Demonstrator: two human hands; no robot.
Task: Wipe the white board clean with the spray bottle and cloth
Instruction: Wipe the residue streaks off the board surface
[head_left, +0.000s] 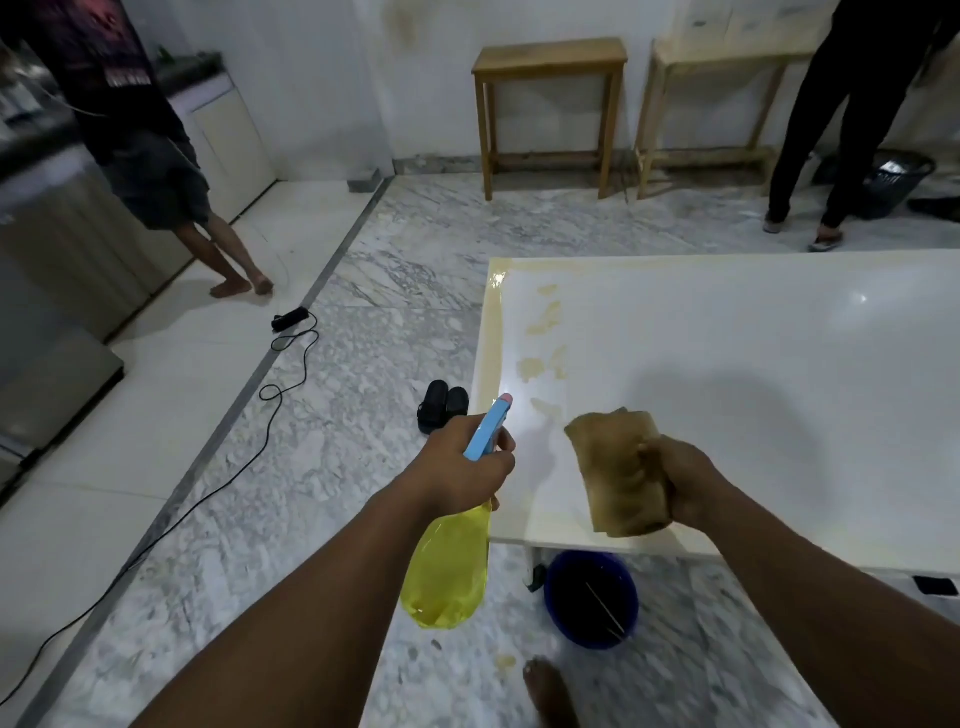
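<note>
A large white board (753, 364) lies flat at the right, with yellowish stains (543, 338) along its left side. My left hand (462, 462) grips a spray bottle (449, 566) with a yellow body and a blue head. The pink nozzle points over the board's near left corner. My right hand (680, 483) holds a folded brown cloth (618, 473) just above the board's near edge. I cannot tell whether the cloth touches the surface.
A blue bucket (592, 597) stands on the marble floor under the board's near edge. Black slippers (441, 405) lie left of the board. A black cable (280, 374) runs across the floor. Two people stand at the back; two wooden tables (550, 104) line the wall.
</note>
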